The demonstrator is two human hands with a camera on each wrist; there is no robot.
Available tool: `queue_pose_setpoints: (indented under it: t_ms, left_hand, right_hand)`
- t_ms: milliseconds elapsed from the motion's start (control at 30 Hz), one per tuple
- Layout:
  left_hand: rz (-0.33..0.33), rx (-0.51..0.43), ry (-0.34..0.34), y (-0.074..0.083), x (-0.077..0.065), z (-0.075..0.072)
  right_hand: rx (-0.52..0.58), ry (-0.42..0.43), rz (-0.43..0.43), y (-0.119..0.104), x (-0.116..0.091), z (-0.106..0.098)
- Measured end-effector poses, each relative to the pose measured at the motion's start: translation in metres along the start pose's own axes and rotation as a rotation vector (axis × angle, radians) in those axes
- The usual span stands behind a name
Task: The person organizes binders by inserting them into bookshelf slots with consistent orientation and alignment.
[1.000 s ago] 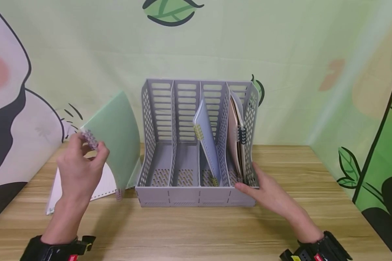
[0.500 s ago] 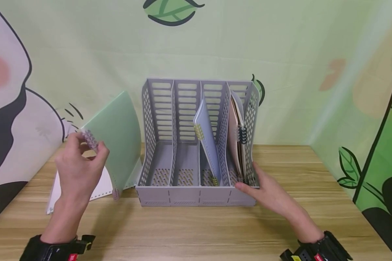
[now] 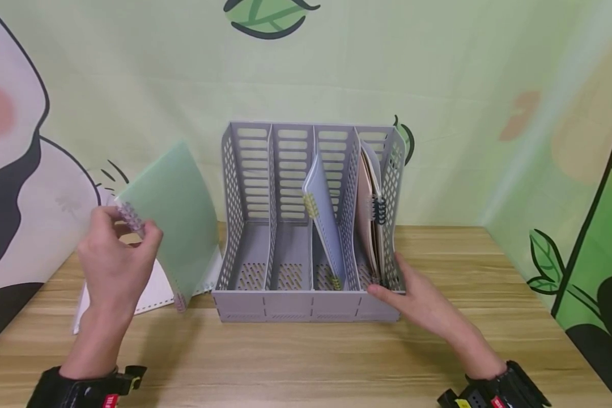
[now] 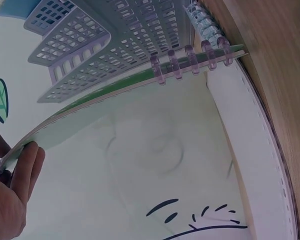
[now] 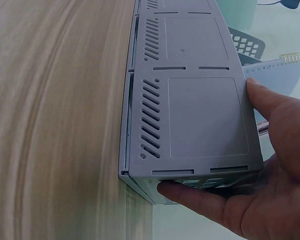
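Note:
My left hand (image 3: 114,260) pinches a pale green ring-bound notebook (image 3: 181,209) by its upper purple rings, left of the grey-purple file rack (image 3: 306,306). The notebook stands tilted upright, its lower rings near the tabletop. In the left wrist view the notebook's pale inner side (image 4: 140,145) faces the camera. My right hand (image 3: 430,303) grips the rack's front right corner, thumb over the front lip. Its fingers lie against the side wall, partly hidden. A blue notebook (image 3: 327,221) leans in the third compartment from the left. Pinkish and white notebooks (image 3: 365,218) stand in the rightmost one.
An opened white notebook (image 3: 155,289) lies on the wooden table (image 3: 306,362) beneath and behind the left hand. The two left compartments show bare slotted floors. A printed green cloth (image 3: 464,85) hangs behind the table.
My left hand has shifted slightly left, carrying the top of the green notebook with it. The right hand and the file rack hold still.

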State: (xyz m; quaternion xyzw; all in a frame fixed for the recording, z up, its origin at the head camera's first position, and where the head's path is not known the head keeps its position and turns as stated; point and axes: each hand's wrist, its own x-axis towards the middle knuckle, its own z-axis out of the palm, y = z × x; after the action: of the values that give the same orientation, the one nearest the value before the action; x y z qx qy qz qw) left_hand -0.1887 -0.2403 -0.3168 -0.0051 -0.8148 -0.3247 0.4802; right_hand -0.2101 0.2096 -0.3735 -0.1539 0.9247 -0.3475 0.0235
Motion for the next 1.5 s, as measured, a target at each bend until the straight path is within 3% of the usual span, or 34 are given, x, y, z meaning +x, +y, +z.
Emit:
queue_pose_setpoints:
  t_ms: [367, 633, 833, 1067, 1500]
  left_hand:
    - [-0.062, 0.067, -0.003, -0.002, 0.003, -0.005]
    - [-0.082, 0.097, -0.049, -0.004, 0.003, -0.008]
    - [-0.092, 0.126, -0.115, -0.002, 0.006, -0.014]
    - [-0.117, 0.150, -0.249, -0.002, 0.007, -0.018]
    - [-0.225, 0.179, -0.427, 0.008, 0.011, -0.031]
  right_hand:
    - [0.012, 0.006, -0.013, -0.001, 0.001, 0.001]
    - [0.006, 0.003, -0.002, -0.003, -0.002, -0.001]
    - [0.002, -0.001, 0.005, -0.003, -0.003, -0.001]
    - [-0.005, -0.001, 0.013, -0.004, -0.003, -0.001]
    - [-0.018, 0.004, 0.000, -0.003, -0.002, -0.001]
